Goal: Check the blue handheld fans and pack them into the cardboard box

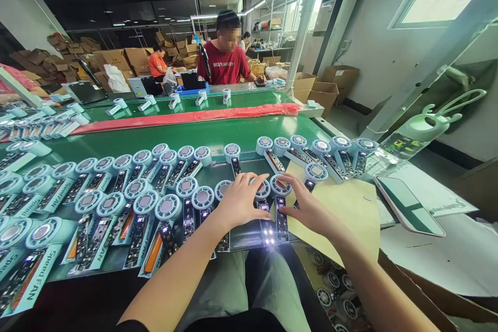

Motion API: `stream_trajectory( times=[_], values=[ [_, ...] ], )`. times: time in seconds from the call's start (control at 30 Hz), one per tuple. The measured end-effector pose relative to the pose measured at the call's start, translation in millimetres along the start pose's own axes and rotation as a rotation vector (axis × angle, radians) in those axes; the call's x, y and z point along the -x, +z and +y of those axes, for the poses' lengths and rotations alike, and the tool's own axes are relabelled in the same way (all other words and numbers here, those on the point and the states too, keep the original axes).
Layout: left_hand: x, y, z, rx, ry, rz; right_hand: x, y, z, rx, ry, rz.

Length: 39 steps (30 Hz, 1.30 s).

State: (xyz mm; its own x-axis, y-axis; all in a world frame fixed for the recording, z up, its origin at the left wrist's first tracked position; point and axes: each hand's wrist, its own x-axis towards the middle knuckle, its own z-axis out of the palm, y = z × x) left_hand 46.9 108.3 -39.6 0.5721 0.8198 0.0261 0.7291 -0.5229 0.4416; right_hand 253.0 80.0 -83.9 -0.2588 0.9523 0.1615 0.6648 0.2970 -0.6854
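My left hand [243, 202] arches over a pale blue handheld fan [262, 190], thumb on its bare circuit board and fingertips by the round head. Bright white lights glow at that board's lower end. Just right of it, my right hand [309, 208] is curled around a second handheld fan [280, 185], its thumb on the board and index finger over the head. A small lit display shows on this second board. Both fans lie face up with their handles toward me. Another fan [316, 172] rests beyond my right fingers.
Rows of similar open-handled fans [146, 202] fill the left of the bench. A green conveyor [175, 137] runs behind, with a person in a red shirt [225, 62] across it. Yellow paper [350, 202], a phone [410, 206] and a bottle [408, 140] lie right; a carton of fans is below.
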Motion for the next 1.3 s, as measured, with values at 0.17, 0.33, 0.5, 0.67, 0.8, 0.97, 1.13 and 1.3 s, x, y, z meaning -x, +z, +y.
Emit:
stream_trajectory(
  times=[0.17, 0.33, 0.5, 0.67, 0.8, 0.97, 1.13, 1.3],
  values=[
    [0.5, 0.4, 0.7, 0.012, 0.0, 0.003, 0.1, 1.3, 2.9, 0.005, -0.007, 0.009],
    [6.2, 0.4, 3.1, 0.026, 0.008, -0.02, 1.8, 1.2, 3.5, 0.012, -0.02, 0.018],
    [8.9, 5.5, 6.2, -0.008, -0.005, -0.018, 2.8, 1.8, 3.0, 0.019, -0.038, 0.028],
    [7.0, 5.0, 7.5, -0.027, 0.0, -0.024, 2.9, 2.4, 3.9, 0.024, -0.047, 0.035],
    [6.3, 4.3, 5.4, -0.03, 0.0, -0.023, 3.7, 2.3, 4.3, 0.026, -0.042, 0.025],
    [5.1, 4.7, 0.9, -0.002, 0.008, -0.009, 3.9, 1.9, 4.0, 0.033, -0.036, 0.026],
    [3.8, 6.4, 2.7, 0.001, -0.003, 0.008, 3.7, 1.7, 3.4, 0.03, -0.036, 0.033],
    [2.1, 5.0, 7.1, -0.003, -0.031, 0.003, 3.7, 3.3, 4.1, 0.021, -0.041, 0.045]
  ],
)
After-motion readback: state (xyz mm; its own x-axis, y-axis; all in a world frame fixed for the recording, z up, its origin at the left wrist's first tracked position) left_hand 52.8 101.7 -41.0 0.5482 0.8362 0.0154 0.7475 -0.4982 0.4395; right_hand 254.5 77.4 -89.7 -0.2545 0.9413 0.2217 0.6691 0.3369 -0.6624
